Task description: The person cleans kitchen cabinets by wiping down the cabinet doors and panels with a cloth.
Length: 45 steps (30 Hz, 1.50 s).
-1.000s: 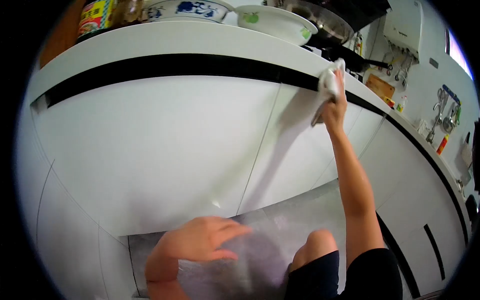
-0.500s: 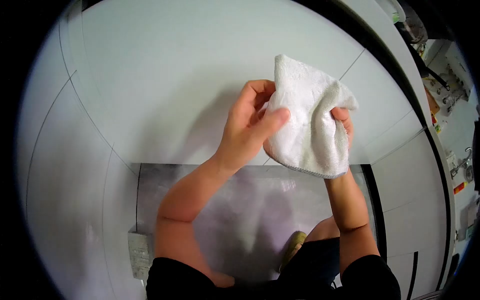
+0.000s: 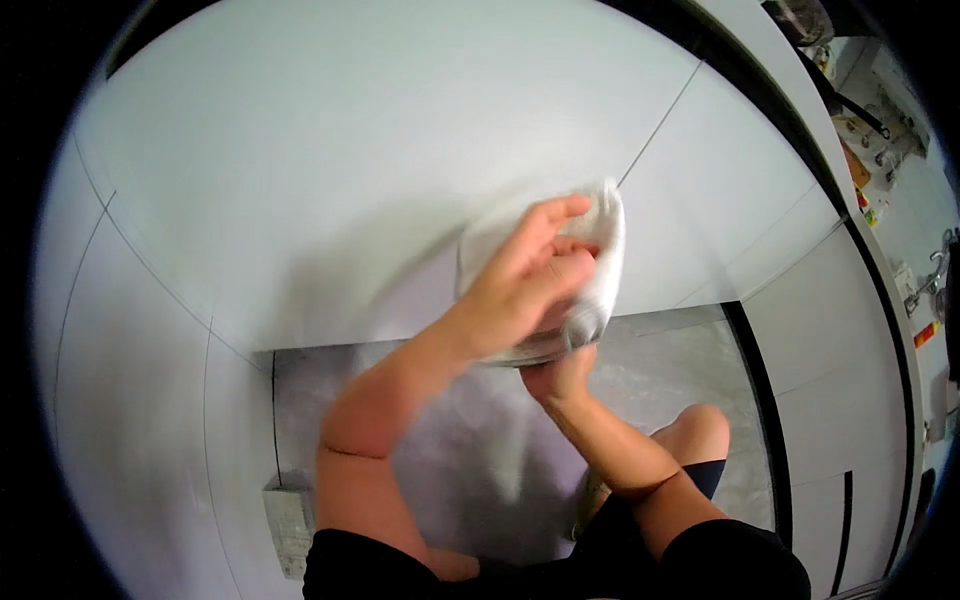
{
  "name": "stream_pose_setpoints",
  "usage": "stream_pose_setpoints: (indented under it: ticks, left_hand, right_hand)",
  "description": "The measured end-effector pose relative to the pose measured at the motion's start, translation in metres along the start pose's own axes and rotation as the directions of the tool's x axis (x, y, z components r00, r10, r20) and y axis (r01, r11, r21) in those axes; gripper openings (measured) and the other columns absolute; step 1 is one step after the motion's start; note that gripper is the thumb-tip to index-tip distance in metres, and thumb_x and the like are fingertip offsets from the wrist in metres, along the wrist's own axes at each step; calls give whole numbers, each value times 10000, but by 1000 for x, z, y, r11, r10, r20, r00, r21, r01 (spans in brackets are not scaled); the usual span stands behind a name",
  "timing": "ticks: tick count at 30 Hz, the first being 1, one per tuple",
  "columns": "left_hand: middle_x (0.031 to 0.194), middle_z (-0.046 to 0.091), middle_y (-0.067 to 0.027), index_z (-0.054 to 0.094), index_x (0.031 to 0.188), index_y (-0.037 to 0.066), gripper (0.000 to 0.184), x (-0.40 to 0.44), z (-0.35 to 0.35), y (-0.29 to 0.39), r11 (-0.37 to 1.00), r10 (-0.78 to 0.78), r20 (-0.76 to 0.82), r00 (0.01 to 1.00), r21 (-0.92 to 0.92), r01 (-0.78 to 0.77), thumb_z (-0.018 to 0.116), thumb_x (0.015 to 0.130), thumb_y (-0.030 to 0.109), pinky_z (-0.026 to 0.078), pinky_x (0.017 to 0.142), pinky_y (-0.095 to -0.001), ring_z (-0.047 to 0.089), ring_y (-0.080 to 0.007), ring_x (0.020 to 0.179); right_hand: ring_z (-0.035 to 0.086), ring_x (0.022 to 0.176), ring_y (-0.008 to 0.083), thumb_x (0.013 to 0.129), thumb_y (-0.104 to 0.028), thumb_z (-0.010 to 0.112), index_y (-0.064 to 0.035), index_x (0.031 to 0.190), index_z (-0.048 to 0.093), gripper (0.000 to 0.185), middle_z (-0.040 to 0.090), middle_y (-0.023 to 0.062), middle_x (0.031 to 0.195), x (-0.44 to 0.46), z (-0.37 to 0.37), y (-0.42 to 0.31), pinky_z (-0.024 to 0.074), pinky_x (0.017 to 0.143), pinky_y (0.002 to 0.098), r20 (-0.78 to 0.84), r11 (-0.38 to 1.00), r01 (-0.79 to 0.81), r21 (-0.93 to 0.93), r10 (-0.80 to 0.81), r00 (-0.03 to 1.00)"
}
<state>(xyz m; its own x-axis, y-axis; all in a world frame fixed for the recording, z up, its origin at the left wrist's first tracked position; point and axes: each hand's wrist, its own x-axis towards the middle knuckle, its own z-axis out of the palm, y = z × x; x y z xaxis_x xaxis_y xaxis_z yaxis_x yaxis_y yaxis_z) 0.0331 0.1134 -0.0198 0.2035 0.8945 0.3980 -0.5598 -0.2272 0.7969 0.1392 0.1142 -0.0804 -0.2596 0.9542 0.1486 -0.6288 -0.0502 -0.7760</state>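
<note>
A white cloth (image 3: 612, 235), soft and towel-like, hangs in front of the pale cabinet panels, bent into a fold between my hands. My left hand (image 3: 530, 275) lies across its front, fingers curled and slightly blurred, closed on the fabric near the fold. From below, my right hand (image 3: 560, 375) holds the lower part of the cloth; most of its fingers are hidden behind the fabric. A darker hem runs along the cloth's bottom edge.
Smooth white panels (image 3: 380, 150) with thin seams stand before me. Below is a grey floor (image 3: 450, 440), with a small pale block (image 3: 288, 530) at lower left. A cluttered counter (image 3: 890, 150) with a faucet (image 3: 935, 270) runs along the right.
The cloth, spread out earlier, is now folded over and lower, further left. My left hand has swung across its front, and my right hand has moved left and down beneath it.
</note>
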Motion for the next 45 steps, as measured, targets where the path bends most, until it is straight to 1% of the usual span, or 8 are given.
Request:
stream_pose_setpoints:
  ticks: [5,12,22,28,32,35,39,45]
  left_hand:
    - [1367,367,-176,371,1353,54,584,-27,27,20,682,195,405,893,599,-420,617,828,119,399,968,-376,475,-260,1168]
    - [1292,449,-183,438,1305,47,578,-69,14,30,409,-85,758,647,619,-671,624,810,282,397,967,-405,533,-283,1072]
    - [1103,509,-159,432,1276,16,624,-85,-9,7,236,-237,656,717,755,-612,638,774,326,406,893,-360,544,-259,931]
    - [1013,555,-145,461,1233,6,510,-92,22,8,79,-211,665,717,742,-665,562,813,276,421,869,-366,577,-241,871]
    - [893,577,-113,498,1163,-7,404,-111,28,-1,176,-258,731,631,678,-713,510,827,216,431,772,-330,589,-222,818]
    - [843,572,-94,520,1101,-9,346,-116,27,1,284,-333,717,613,696,-659,505,825,199,417,696,-315,584,-213,788]
    - [819,569,-84,535,1018,-5,287,-118,19,-4,136,-248,679,691,731,-669,515,812,194,403,661,-310,582,-210,769]
    - [762,585,-76,540,961,-16,264,-104,13,-8,203,-202,715,670,699,-685,524,776,171,413,629,-320,602,-228,740]
  right_hand:
    - [269,1331,236,936,-377,407,-117,1405,294,548,239,104,1455,31,2,-32,249,1078,380,89,815,529,-238,-524,847]
    - [294,1296,333,901,-401,465,-162,1339,441,500,224,139,1457,186,36,-123,223,1068,443,879,-763,540,-355,-470,-85]
    - [288,1263,426,776,-700,443,-391,1267,515,585,319,182,1427,185,-1,-18,162,961,570,935,-838,418,-351,-294,196]
    - [491,1111,247,892,-425,487,-414,1384,311,523,486,74,1300,181,-214,104,293,1010,513,789,-626,764,153,544,287]
    - [479,1094,290,914,-374,464,-383,1379,344,480,479,93,1280,168,-117,36,273,1002,529,530,-375,887,-270,711,462]
    - [292,1291,338,873,-450,495,-396,1384,335,538,206,77,1494,197,-73,-33,187,935,671,848,-828,561,19,311,430]
    - [147,1375,301,811,-636,478,-399,1391,327,644,130,83,1517,224,42,-128,157,995,627,981,-910,415,-19,-96,-167]
    - [104,1395,325,820,-619,478,-331,1412,321,677,176,87,1514,182,77,-29,83,971,677,994,-842,528,-111,-90,67]
